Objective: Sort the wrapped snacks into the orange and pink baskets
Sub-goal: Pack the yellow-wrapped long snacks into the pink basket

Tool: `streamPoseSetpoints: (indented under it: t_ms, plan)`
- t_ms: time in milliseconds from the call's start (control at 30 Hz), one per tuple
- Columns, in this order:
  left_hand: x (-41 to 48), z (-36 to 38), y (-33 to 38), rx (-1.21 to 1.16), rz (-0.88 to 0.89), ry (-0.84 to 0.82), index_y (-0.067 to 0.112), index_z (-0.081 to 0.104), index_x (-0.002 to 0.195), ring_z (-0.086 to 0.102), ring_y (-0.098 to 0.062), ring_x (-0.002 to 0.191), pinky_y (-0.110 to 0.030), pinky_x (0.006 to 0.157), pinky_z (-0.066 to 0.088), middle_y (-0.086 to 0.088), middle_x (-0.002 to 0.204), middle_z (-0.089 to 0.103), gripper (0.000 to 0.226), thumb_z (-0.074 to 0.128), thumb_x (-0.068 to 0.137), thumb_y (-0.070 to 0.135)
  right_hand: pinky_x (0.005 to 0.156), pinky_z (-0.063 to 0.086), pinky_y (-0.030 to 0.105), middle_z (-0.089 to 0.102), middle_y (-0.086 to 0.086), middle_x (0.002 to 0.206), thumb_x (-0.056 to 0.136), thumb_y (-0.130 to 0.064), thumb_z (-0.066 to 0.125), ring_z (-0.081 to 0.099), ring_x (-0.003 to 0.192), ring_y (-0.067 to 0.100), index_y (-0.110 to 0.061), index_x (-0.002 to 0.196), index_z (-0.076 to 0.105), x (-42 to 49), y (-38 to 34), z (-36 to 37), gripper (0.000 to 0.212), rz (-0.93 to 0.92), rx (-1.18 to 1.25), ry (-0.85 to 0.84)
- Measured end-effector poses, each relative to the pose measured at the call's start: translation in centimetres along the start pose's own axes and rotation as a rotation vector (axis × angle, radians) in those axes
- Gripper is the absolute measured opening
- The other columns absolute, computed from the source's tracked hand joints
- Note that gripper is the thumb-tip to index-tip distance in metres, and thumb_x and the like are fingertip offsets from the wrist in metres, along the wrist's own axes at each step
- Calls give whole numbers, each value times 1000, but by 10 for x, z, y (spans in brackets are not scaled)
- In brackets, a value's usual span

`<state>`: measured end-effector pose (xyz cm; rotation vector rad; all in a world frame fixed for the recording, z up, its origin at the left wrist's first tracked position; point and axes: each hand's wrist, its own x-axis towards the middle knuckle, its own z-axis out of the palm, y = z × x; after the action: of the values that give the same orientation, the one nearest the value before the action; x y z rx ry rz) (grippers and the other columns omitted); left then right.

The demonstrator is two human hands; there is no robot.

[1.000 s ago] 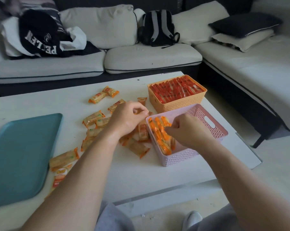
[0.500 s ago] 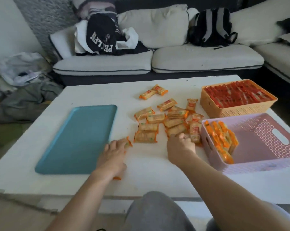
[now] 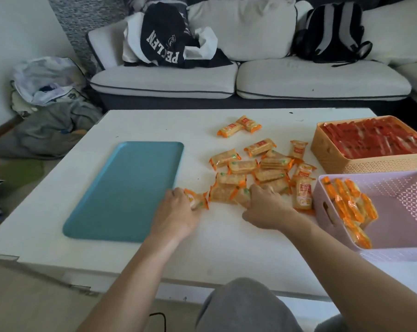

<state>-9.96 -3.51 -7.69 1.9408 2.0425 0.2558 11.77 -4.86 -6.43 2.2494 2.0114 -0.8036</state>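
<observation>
Several orange-and-tan wrapped snacks (image 3: 250, 168) lie in a loose pile on the white table, and two more (image 3: 238, 125) sit farther back. The orange basket (image 3: 332, 161) at the far right is full of red packets. In front of it, the pink basket (image 3: 394, 255) has a row of orange snacks standing along its left wall. My left hand (image 3: 176, 212) curls round one wrapped snack (image 3: 197, 200) at the pile's near left end. At the near edge of the pile my right hand (image 3: 265, 207) closes its fingers on another snack (image 3: 241, 196).
A teal tray (image 3: 123, 192) lies on the table's left half, touching my left hand. A pale sofa (image 3: 298, 77) with a dark backpack (image 3: 332, 32) and dark clothes stands behind the table. A heap of clothes (image 3: 49, 116) sits on the floor at the left.
My left hand has moved forward and right from the tray's corner and taken hold of a snack. My right hand stays at the pile's near edge. The view has shifted slightly.
</observation>
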Motion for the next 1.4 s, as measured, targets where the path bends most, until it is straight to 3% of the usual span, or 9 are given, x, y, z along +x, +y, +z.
streamPoseSetpoints:
  t_ms: [200, 333, 533, 700, 833, 933, 1067, 1200, 1400]
  plan:
    - [27, 16, 0, 163, 52, -3, 15, 38, 140, 48, -33, 120, -41, 90, 49, -6, 138, 34, 59, 64, 90, 34, 90, 48, 40, 46, 5, 128, 83, -26, 63, 51, 119, 31, -14, 125, 51, 19, -31, 9, 45, -199, -63, 240]
    - [34, 23, -1, 265, 62, -84, 24, 45, 138, 45, -29, 126, -39, 86, 49, 0, 135, 54, 53, 60, 88, 29, 106, 41, 45, 50, 8, 139, 90, -33, 66, 46, 130, 30, -15, 136, 50, 30, -33, 27, 52, -233, -285, 223]
    - [47, 22, 11, 120, -21, -90, 17, 59, 108, 67, -30, 100, -32, 69, 48, -5, 104, 70, 46, 71, 71, 43, 80, 53, 38, 59, 10, 122, 83, -18, 76, 63, 109, 33, -9, 131, 46, 21, -23, 6, 58, -106, -87, 115]
    - [61, 25, 47, 8, 257, -30, 20, 61, 114, 50, -25, 121, -40, 90, 51, 3, 122, 54, 44, 73, 76, 39, 100, 45, 44, 49, 8, 136, 86, -30, 70, 51, 129, 32, -23, 137, 55, 24, 35, -39, 54, -66, -266, 335]
    - [73, 29, 71, 47, 389, -208, 23, 53, 137, 48, -19, 134, -34, 106, 44, 7, 146, 50, 63, 73, 78, 38, 89, 52, 44, 49, 5, 132, 82, -28, 71, 58, 122, 34, -25, 135, 50, 30, 57, -28, 57, -56, -246, 156]
    - [69, 31, 80, 198, 360, -225, 24, 50, 114, 53, -25, 117, -38, 91, 47, 3, 122, 57, 43, 67, 78, 40, 90, 50, 42, 50, 9, 131, 80, -21, 71, 56, 123, 36, -17, 137, 42, 36, 54, -18, 64, -73, -272, 168]
    - [61, 37, 80, 174, 301, -193, 27, 33, 143, 47, -28, 120, -40, 93, 45, -3, 133, 52, 84, 72, 73, 54, 94, 47, 42, 31, 12, 138, 74, -21, 77, 42, 129, 37, -16, 138, 42, 38, 50, -18, 74, -64, -352, 143]
    - [56, 38, 83, 191, 191, -376, 28, 28, 154, 39, -30, 130, -42, 96, 51, -4, 139, 37, 105, 83, 67, 49, 107, 44, 50, 8, 7, 166, 65, -32, 86, 15, 151, 35, -25, 160, 19, 45, 55, -21, 116, -112, -317, 25]
    - [43, 53, 88, -36, -126, -296, 14, 43, 138, 53, -36, 124, -42, 91, 54, -12, 133, 45, 94, 83, 64, 56, 95, 48, 46, 34, 16, 140, 66, -44, 87, 36, 134, 37, -8, 147, 34, 42, 37, -19, 104, 39, -296, 0]
